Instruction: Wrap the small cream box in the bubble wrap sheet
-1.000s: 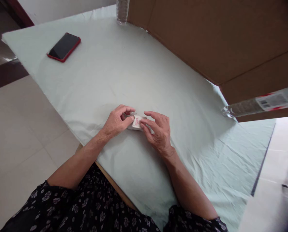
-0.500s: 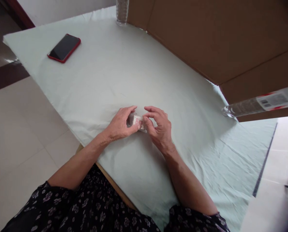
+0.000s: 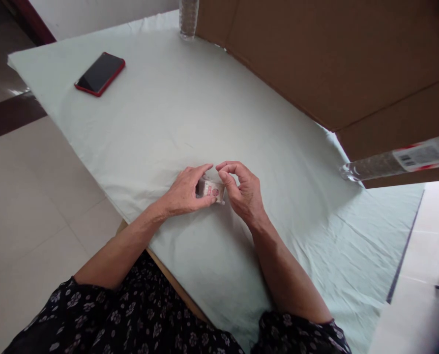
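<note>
On the pale green cloth, near its front edge, sits a small whitish packet with red print (image 3: 211, 191). My left hand (image 3: 186, 191) is closed around its left side, the thumb lying along the near face and the fingers behind. A dark patch shows between the packet and the palm. At the packet's upper right corner, my right hand (image 3: 243, 191) pinches thumb against forefinger. Whatever is in that pinch is too small to tell. The packet's far side is hidden by my fingers.
A phone in a red case (image 3: 100, 73) lies at the far left of the cloth-covered table (image 3: 153, 113). A large cardboard sheet (image 3: 296, 54) stands at the right. Clear plastic bottles touch it: one upright (image 3: 188, 19), one labelled (image 3: 377, 164).
My right thumb and forefinger have shifted slightly up at the packet's corner, and more of its printed face shows. My left hand keeps its hold. The whole view has shifted slightly.
</note>
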Demonstrator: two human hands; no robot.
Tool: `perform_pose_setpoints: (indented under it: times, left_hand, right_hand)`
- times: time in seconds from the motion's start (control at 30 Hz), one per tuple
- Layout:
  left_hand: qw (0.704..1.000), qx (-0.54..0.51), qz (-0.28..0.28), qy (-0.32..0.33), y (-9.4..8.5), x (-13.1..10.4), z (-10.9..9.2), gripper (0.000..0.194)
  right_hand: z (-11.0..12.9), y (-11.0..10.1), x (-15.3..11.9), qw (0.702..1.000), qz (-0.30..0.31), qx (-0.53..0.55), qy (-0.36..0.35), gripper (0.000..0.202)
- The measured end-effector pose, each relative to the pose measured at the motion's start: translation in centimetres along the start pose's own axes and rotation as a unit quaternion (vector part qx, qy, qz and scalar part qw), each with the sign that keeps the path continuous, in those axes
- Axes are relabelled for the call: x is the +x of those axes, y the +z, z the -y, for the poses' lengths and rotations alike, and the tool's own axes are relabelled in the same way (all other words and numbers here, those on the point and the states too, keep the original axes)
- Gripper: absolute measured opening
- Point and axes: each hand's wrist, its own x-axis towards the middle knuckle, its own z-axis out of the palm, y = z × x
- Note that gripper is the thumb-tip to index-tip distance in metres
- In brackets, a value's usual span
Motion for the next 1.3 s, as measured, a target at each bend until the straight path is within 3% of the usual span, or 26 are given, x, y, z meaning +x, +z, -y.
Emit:
perform_pose_setpoints:
  times: [0.27,0.57,0.9,1.1,1.3]
  left_hand:
    - [0.992,-0.113,0.05,0.005,-0.2,-0.3,0.0,0.087]
    - [0.971,-0.228,0.058,-0.029,-0.1,-0.4,0.2,0.099]
    - [0.925,-0.377,0.01,-0.042,0.2,0.3,0.5,0.07]
    - [0.941,-0.307,-0.051,-0.129,-1.2,1.2,-1.1,0.045]
    - [0.951,-0.267,-0.048,-0.152,-2.5,3.0,-2.7,0.031]
  right_hand:
    - [-0.2,-0.1,1.1,0.99,-0.034,0.098,0.092,0.02]
    - [-1.4,-0.6,1.9,0.951,-0.062,0.237,0.189,0.023]
    - [-1.1,-0.5,2.6,0.934,-0.055,0.283,0.211,0.024]
    - [-0.6,-0.6,3.6,0.943,-0.038,0.274,0.184,0.023]
    - [-0.5,0.0,4.3,0.948,-0.023,0.278,0.157,0.02]
